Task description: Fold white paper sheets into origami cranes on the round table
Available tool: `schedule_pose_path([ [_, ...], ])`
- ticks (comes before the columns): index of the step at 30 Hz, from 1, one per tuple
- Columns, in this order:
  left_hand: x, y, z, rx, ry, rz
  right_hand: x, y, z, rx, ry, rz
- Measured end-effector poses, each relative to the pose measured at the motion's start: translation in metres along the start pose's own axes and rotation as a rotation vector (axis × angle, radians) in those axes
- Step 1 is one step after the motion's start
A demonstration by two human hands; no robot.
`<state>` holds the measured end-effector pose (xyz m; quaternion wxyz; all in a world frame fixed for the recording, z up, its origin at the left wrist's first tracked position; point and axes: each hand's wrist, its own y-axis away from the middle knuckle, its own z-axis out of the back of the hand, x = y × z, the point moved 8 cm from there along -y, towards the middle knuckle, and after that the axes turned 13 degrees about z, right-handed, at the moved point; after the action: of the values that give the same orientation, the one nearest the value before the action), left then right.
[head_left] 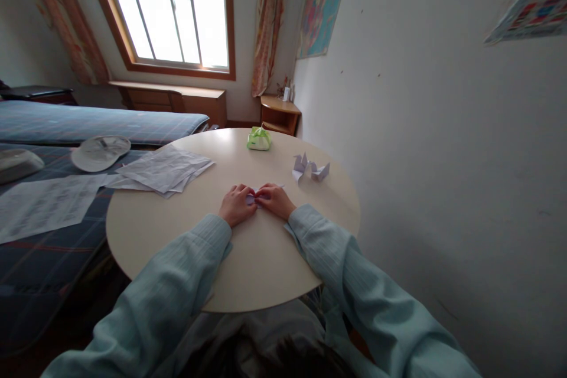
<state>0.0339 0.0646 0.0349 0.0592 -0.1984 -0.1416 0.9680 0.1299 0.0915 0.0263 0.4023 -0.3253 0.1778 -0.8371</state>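
Observation:
At the middle of the round table (261, 266), a small piece of folded white paper (250, 198) lies between my two hands, mostly covered by my fingers. My left hand (237, 204) is closed on its left side, thumb and fingers pinching it. From the right, my right hand (275, 201) pinches the same paper, its fingertips almost meeting those of the left. A thin tip of paper shows just beyond the right hand. Farther right on the tabletop stand folded paper shapes (310, 169) with pointed, wing-like parts.
A green tissue pack (259, 139) sits near the table's far edge. Loose paper sheets (163, 169) overlap the left edge. On the plaid bed (48, 260) lie a white cap (101, 152) and a printed sheet (48, 205). A wall (420, 147) bounds the right side.

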Motion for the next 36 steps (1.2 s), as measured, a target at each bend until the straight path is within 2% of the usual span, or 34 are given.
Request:
schedule_pose_path([
  [29, 0.0087, -0.004, -0.0038, -0.049, 0.115, -0.001, 0.0033, 0.0, 0.0044, 0.003, 0.046, -0.047],
  [36, 0.0083, -0.0049, -0.0046, -0.002, 0.112, -0.003, 0.0046, -0.001, 0.0058, 0.007, 0.026, -0.049],
])
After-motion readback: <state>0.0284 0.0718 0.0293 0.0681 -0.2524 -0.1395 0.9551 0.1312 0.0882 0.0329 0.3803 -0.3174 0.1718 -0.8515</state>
